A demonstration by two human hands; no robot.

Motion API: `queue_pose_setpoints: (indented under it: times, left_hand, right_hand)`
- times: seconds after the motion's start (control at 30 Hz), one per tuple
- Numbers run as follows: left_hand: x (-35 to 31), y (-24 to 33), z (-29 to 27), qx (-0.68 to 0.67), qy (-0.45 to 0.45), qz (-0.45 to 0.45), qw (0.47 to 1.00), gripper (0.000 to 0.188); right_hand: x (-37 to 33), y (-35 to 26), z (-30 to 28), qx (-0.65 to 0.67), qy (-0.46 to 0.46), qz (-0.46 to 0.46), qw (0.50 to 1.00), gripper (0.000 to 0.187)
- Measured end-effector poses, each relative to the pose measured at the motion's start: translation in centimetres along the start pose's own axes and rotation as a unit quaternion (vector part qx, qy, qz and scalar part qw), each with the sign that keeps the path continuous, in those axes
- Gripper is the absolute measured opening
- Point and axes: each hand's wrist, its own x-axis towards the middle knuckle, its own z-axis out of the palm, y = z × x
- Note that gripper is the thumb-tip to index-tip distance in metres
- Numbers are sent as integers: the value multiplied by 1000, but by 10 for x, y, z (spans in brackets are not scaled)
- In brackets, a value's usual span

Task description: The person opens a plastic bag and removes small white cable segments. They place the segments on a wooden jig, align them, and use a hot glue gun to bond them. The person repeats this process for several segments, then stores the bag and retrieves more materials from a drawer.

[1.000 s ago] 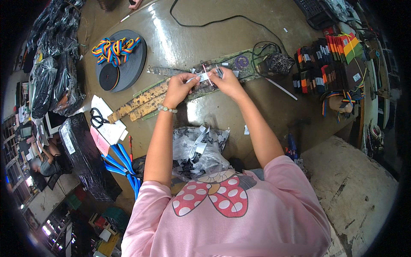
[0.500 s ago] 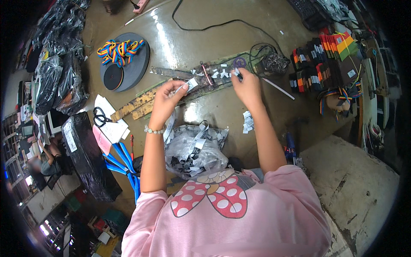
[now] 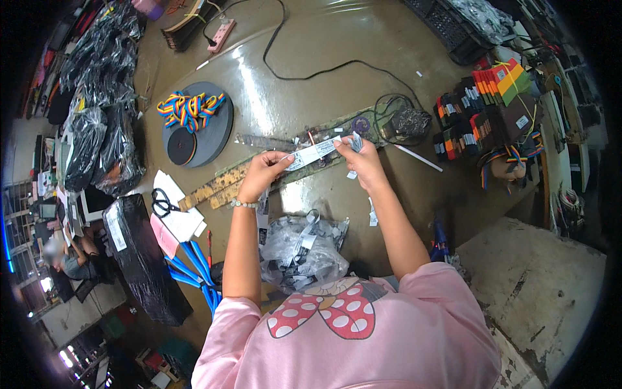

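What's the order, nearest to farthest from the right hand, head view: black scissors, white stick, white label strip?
From the right hand:
1. White label strip: in its grip, running leftward.
2. White stick: just to the right.
3. Black scissors: well off to the left.

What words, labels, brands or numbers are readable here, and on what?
None legible.
White label strip held between left hand and right hand: dark print, too small to read.
White sticker on black wrapped package: too blurred.
White tag among the bundles at right: too small.
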Motion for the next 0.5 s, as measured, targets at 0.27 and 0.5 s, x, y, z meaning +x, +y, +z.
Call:
queue_pose_setpoints:
  times: [0.27,0.5]
  left_hand:
    - [8,-12,-3,14,8,19,1000,17]
    - [-14,18,-10,142,-23,174,974,16]
  right_hand:
    - [9,-9,1,-17,-22,24,999,17]
    - [-13,-36,31,-178,-73,-186,964,20]
